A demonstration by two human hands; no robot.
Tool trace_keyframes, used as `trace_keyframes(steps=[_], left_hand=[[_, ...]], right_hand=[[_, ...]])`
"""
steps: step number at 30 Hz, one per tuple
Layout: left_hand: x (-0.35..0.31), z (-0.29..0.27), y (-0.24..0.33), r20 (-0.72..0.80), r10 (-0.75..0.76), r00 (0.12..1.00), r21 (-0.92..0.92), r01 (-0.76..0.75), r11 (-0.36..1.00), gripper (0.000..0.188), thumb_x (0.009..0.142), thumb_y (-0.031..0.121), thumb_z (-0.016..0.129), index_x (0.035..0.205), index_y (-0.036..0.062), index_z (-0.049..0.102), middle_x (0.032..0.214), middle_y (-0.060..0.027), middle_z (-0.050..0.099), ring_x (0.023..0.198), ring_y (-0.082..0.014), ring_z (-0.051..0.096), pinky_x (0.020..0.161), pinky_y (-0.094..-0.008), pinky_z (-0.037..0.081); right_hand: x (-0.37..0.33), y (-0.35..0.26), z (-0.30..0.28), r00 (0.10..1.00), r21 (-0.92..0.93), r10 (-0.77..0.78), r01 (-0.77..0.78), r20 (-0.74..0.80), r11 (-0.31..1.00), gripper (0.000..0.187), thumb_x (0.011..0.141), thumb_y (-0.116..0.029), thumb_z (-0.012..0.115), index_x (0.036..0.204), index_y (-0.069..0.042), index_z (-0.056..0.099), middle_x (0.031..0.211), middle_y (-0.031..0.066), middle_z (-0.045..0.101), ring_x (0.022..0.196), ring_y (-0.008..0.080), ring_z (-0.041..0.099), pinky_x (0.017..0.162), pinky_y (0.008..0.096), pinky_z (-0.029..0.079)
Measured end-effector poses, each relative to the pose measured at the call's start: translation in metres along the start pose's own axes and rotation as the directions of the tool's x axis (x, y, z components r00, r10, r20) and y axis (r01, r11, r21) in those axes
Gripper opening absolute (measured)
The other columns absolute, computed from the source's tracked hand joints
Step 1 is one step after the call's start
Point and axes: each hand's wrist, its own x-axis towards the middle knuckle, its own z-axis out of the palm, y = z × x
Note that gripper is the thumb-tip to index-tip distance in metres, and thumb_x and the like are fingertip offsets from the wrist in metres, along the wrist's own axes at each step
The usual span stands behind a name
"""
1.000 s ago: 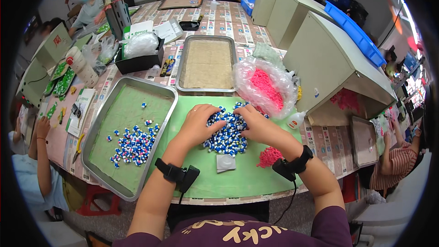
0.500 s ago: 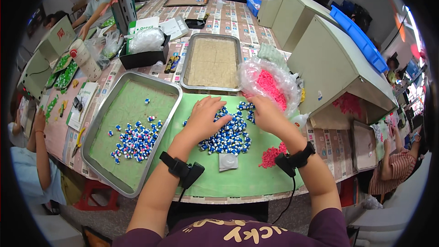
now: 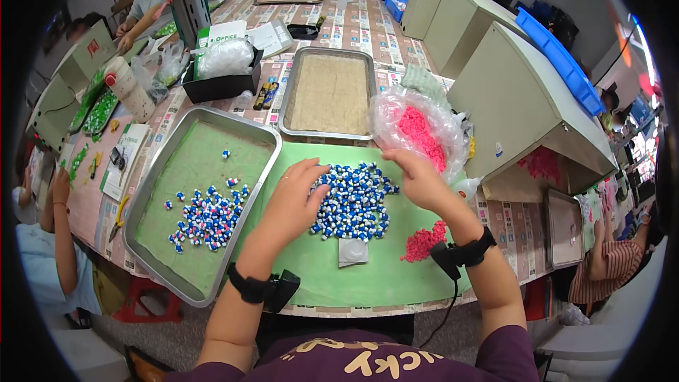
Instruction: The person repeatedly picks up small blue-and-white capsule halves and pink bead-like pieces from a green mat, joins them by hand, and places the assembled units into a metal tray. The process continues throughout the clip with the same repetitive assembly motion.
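Main pile of blue/white pcs (image 3: 353, 201) sits on the green mat (image 3: 318, 283), approx. mid-desk (image 3: 396, 42) in front of the wearer, betw. the two hands. L hand (image 3: 293, 198) is at the pile's left edge, fingers curved, thumb spread apart from them, nothing seen clamped; can't tell if the tips touch any pcs. R hand (image 3: 421, 177) is just off the pile's upper right, fingers loosely extended, thumb side hard to see, nothing visible in it. Around: big metal tray (image 3: 266, 177) on the left w/ a looser batch of similar pcs (image 3: 212, 219), its rim near the L forearm; 2nd tray (image 3: 329, 95) beyond the mat; clear bag of pink bits (image 3: 421, 131) right behind the R hand, crowding that side; white bottle (image 3: 467, 187) just beside the R wrist, partly hidden by it; small pink heap (image 3: 425, 242) near the R wristband; grey square (image 3: 353, 251) at the pile's near edge. Beige cabinet (image 3: 520, 99) w/ blue bin (image 3: 562, 60) on top blocks the view on the right; black box (image 3: 219, 85) w/ clear plastic stands back left. Vs. 0.5 s ago: pile's more compact, stray pcs by the R fingers now joined to it, L hand lies lower along its edge; tray batch looks unchanged.
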Motion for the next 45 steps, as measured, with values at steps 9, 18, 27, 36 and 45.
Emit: trace_keyframes(steps=[9,18,27,36,45], left_hand=[[-0.034,-0.015,-0.012,0.095,-0.103,0.99,0.013,0.102,0.995,0.058,0.079,-0.017,0.04,0.132,0.005,0.051,0.142,-0.0204,0.044,0.133,-0.0376,0.042,0.111,-0.0416,0.034],[-0.047,-0.025,-0.002,0.006,-0.158,0.987,0.1,0.157,0.983,0.05,0.082,-0.013,0.047,0.128,0.004,0.053,0.134,-0.0194,0.05,0.126,-0.0377,0.047,0.107,-0.0401,0.037],[-0.05,-0.022,-0.002,-0.048,-0.18,0.983,0.107,0.184,0.977,0.041,0.079,-0.009,0.06,0.119,0.0017,0.057,0.111,-0.0169,0.055,0.105,-0.0355,0.055,0.091,-0.0388,0.044],[-0.064,-0.026,0.01,-0.038,-0.189,0.981,0.168,0.193,0.967,0.042,0.077,-0.007,0.064,0.117,0.0027,0.056,0.107,-0.0164,0.054,0.103,-0.0356,0.055,0.088,-0.0404,0.044],[-0.07,-0.028,0.011,-0.035,-0.219,0.975,0.151,0.222,0.963,0.042,0.079,-0.006,0.063,0.119,0.0032,0.055,0.101,-0.0163,0.053,0.09,-0.0334,0.058,0.079,-0.0388,0.047]], right_hand=[[-0.017,-0.016,0.02,0.986,0.066,-0.013,0.003,0.164,0.998,0.063,0.078,0.016,0.039,0.138,0.001,0.044,0.137,0.0225,0.051,0.131,0.0332,0.047,0.111,0.037,0.034],[-0.031,0.017,-0.009,0.996,-0.103,0.086,-0.087,-0.015,0.991,0.053,0.072,0.018,0.042,0.12,0.002,0.059,0.115,0.0179,0.061,0.109,0.0334,0.058,0.096,0.0379,0.045],[-0.036,0.02,0.005,0.995,-0.113,0.091,-0.094,-0.036,0.989,0.046,0.069,0.016,0.051,0.11,-0.002,0.062,0.104,0.0177,0.056,0.099,0.0367,0.056,0.087,0.0404,0.046],[-0.005,-0.016,0.004,0.987,-0.129,0.118,-0.104,0.108,0.986,0.048,0.075,0.016,0.044,0.116,-0.002,0.063,0.105,0.0146,0.06,0.085,0.0248,0.062,0.077,0.0339,0.05],[0.024,-0.02,0.023,0.985,-0.097,0.047,-0.032,0.164,0.995,0.056,0.07,0.018,0.039,0.118,-0.001,0.06,0.12,0.017,0.058,0.106,0.0332,0.06,0.093,0.0392,0.048]])
